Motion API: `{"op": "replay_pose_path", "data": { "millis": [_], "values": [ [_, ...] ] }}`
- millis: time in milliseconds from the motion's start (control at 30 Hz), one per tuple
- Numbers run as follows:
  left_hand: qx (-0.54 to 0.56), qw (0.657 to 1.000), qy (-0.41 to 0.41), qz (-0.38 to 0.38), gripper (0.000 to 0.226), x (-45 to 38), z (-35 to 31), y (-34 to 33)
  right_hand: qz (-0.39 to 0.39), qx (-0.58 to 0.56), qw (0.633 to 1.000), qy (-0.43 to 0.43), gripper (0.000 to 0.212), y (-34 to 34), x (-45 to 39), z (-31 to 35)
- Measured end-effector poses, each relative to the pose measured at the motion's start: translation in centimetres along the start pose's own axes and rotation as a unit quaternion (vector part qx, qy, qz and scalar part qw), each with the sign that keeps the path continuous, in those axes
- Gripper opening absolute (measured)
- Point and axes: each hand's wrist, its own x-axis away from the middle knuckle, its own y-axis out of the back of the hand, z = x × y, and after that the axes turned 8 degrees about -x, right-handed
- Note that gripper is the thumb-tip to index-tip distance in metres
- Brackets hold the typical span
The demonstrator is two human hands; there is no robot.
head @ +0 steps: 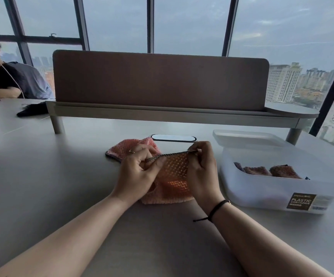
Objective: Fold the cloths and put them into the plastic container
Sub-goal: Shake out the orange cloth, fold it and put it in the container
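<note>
An orange waffle cloth [174, 176] with a dark stitched edge is lifted off the table in front of me. My left hand [136, 174] pinches its top edge at the left corner, and my right hand [201, 166] pinches the same edge at the right corner. Behind my left hand lies a pink cloth [122, 149], flat on the table. The translucent plastic container [262, 190] stands to the right, with folded dark reddish cloths [268, 170] inside it.
The container's lid [248, 136] lies behind it. A white oval cable hatch [173, 137] sits in the table past the cloths. A brown desk divider [160, 80] stands at the back. Another person [4, 76] sits at the far left near a black item [32, 111].
</note>
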Motion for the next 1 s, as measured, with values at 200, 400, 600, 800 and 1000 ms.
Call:
{"op": "replay_pose_path", "data": {
  "millis": [200, 400, 600, 800, 1000],
  "values": [
    [0.063, 0.997, 0.054, -0.001, 0.042, -1.1, 0.0, 1.6, -0.071, -0.035, 0.996, -0.043, 0.022, 1.6, -0.4, 1.4],
    [0.097, 0.994, 0.055, -0.002, 0.028, -2.8, -2.1, 5.4, -0.060, -0.034, 0.998, 0.014, 0.021, 4.4, -0.1, 5.4],
    [0.088, 0.995, 0.047, 0.017, 0.028, -4.7, -6.9, 10.3, -0.047, -0.031, 0.997, 0.052, 0.014, 7.0, 0.0, 11.0],
    [0.182, 0.982, 0.038, 0.013, 0.005, -5.6, -12.9, 15.4, -0.055, -0.103, 0.986, 0.118, 0.022, 9.1, 0.7, 17.2],
    [0.251, 0.961, 0.098, 0.060, 0.008, -5.9, -13.7, 16.6, -0.045, -0.155, 0.984, 0.080, 0.017, 9.3, 0.5, 19.6]
  ]
}}
